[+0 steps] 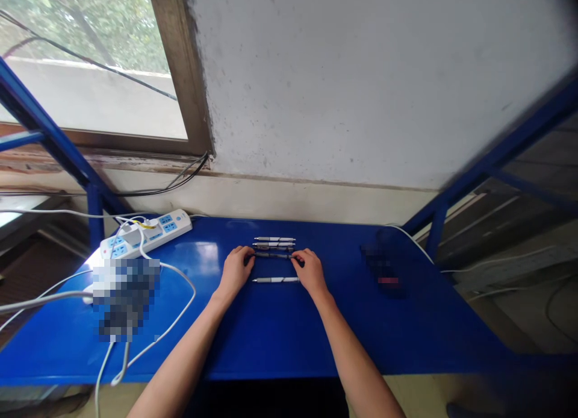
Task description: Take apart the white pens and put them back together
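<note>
A dark pen (273, 255) lies crosswise between my hands. My left hand (238, 268) pinches its left end, and my right hand (309, 269) pinches the right end. Just beyond it, several pens lie side by side in a close row, among them a white and grey pen (274, 239) at the back. Nearer to me, a single white and grey pen (276, 280) lies parallel to the others, its right end close to my right hand. Both hands rest low over the blue table (271, 340).
A white power strip (180, 220) with plugs and looping white cables (192, 285) occupies the table's left side, beside a pixelated object (129, 297). A dark blurred item (383, 270) sits at the right. Blue metal frame bars (492, 159) flank the table; a wall (338, 93) rises behind.
</note>
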`<state>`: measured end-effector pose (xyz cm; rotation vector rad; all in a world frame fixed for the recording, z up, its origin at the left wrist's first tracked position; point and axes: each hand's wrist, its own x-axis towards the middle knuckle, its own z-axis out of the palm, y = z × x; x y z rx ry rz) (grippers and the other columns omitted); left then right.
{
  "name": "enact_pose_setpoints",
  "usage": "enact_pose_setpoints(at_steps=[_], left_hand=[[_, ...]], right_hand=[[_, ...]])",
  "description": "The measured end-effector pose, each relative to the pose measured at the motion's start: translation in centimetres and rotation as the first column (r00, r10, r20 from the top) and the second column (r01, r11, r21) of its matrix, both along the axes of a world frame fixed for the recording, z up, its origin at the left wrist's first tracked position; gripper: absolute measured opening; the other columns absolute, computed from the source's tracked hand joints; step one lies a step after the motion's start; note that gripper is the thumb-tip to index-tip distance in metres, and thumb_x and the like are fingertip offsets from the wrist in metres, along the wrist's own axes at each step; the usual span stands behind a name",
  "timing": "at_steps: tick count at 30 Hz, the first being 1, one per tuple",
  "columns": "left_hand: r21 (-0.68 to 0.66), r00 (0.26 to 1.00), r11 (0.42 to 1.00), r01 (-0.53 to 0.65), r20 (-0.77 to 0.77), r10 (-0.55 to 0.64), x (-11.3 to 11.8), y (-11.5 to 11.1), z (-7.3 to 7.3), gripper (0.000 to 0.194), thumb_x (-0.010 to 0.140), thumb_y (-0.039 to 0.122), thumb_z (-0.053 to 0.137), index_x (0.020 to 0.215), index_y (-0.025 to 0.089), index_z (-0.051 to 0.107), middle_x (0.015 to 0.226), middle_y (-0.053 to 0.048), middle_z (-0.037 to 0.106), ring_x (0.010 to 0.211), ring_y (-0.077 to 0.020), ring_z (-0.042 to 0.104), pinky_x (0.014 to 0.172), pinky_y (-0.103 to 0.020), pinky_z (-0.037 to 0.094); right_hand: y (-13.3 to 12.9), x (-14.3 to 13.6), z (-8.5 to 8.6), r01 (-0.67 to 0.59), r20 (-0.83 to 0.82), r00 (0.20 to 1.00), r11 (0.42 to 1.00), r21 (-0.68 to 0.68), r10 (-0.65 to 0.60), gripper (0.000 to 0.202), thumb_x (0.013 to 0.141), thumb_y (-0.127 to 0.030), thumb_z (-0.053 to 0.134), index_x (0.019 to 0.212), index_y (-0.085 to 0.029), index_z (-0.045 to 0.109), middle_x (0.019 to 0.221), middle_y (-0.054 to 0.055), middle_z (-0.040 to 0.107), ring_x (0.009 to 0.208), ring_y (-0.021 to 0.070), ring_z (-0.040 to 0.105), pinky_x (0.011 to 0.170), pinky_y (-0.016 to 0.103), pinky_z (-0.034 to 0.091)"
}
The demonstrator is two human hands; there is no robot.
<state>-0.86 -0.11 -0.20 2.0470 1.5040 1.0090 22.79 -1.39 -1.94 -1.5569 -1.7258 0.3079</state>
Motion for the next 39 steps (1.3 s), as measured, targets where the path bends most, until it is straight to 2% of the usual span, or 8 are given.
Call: enact_pose_setpoints(at_steps=[10,13,17,20,26,32,35,39], left_hand=[[0.041,0.999,0.999,0.0,0.038,-0.001,0.2,-0.3,0.5,0.018,0.086,0.019,0.049,0.094,0.019,0.065,0.097,-0.008,0.063,0.089,-0.0212,0.059,0.074,-0.031,0.046],[0.063,0.998,0.998,0.027,0.057,-0.031,0.4,-0.4,0.9,0.019,0.088,0.019,0.047,0.093,0.019,0.065,0.094,-0.006,0.063,0.087,-0.0196,0.059,0.072,-0.029,0.046],[0.043,0.992,0.994,0.101,0.071,-0.104,0.6,-0.4,1.1,0.02,0.089,0.021,0.046,0.092,0.019,0.066,0.087,-0.005,0.065,0.08,-0.0169,0.06,0.07,-0.026,0.044],[-0.015,0.985,0.986,0.165,0.057,-0.164,0.8,-0.6,1.3,0.022,0.091,0.026,0.046,0.09,0.018,0.066,0.079,-0.003,0.066,0.069,-0.0151,0.058,0.064,-0.025,0.041],[-0.075,0.933,0.93,0.359,0.048,-0.356,1.1,-1.1,1.7,0.02,0.088,0.031,0.053,0.093,0.019,0.067,0.085,-0.003,0.068,0.075,-0.0162,0.06,0.069,-0.025,0.042],[-0.105,0.934,0.93,0.352,0.107,-0.341,1.0,-1.2,2.1,0.022,0.089,0.032,0.052,0.1,0.02,0.065,0.082,-0.001,0.067,0.065,-0.0132,0.055,0.063,-0.023,0.04],[-0.093,0.948,0.951,0.295,0.156,-0.279,0.9,-1.1,2.3,0.023,0.088,0.037,0.053,0.096,0.019,0.064,0.08,-0.001,0.066,0.064,-0.0123,0.053,0.062,-0.023,0.039],[-0.1,0.955,0.965,0.241,0.2,-0.218,0.7,-1.0,2.5,0.026,0.089,0.041,0.051,0.089,0.018,0.063,0.073,0.001,0.062,0.062,-0.0119,0.05,0.06,-0.022,0.037]], right_hand=[[-0.2,-0.1,0.8,0.003,-0.057,0.998,0.998,0.058,0.0,0.019,0.084,-0.022,0.053,0.097,-0.018,0.067,0.092,0.009,0.064,0.078,0.0208,0.059,0.076,0.035,0.048],[-0.6,-0.4,1.8,-0.184,-0.104,0.977,0.983,0.008,0.184,0.013,0.087,-0.025,0.053,0.091,-0.02,0.066,0.086,0.005,0.063,0.076,0.0176,0.059,0.07,0.03,0.047],[-1.4,-1.0,2.7,-0.464,-0.034,0.885,0.877,-0.125,0.464,0.009,0.078,-0.027,0.07,0.085,-0.022,0.066,0.089,0.003,0.062,0.087,0.0182,0.057,0.082,0.032,0.044],[-1.7,-1.3,2.9,-0.524,0.016,0.846,0.836,-0.163,0.533,0.011,0.074,-0.022,0.073,0.084,-0.023,0.067,0.094,0.003,0.061,0.093,0.019,0.055,0.089,0.034,0.041],[-1.5,-1.6,2.6,-0.453,-0.102,0.891,0.883,-0.128,0.442,0.012,0.088,-0.026,0.056,0.085,-0.021,0.067,0.081,0.003,0.064,0.076,0.0161,0.058,0.071,0.028,0.044],[-1.1,-1.4,2.4,-0.373,-0.365,0.884,0.911,-0.175,0.292,0.019,0.087,-0.034,0.056,0.091,-0.021,0.069,0.079,0.003,0.069,0.069,0.0159,0.063,0.067,0.028,0.047],[-0.7,-0.8,2.2,-0.36,-0.547,0.821,0.893,-0.271,0.165,0.027,0.085,-0.041,0.057,0.095,-0.019,0.068,0.067,0.0,0.063,0.055,0.0137,0.058,0.052,0.025,0.043],[-0.5,-0.4,2.2,-0.44,-0.764,0.643,0.844,-0.309,0.055,0.033,0.083,-0.046,0.058,0.096,-0.017,0.066,0.059,-0.002,0.057,0.047,0.0117,0.053,0.042,0.022,0.035]])
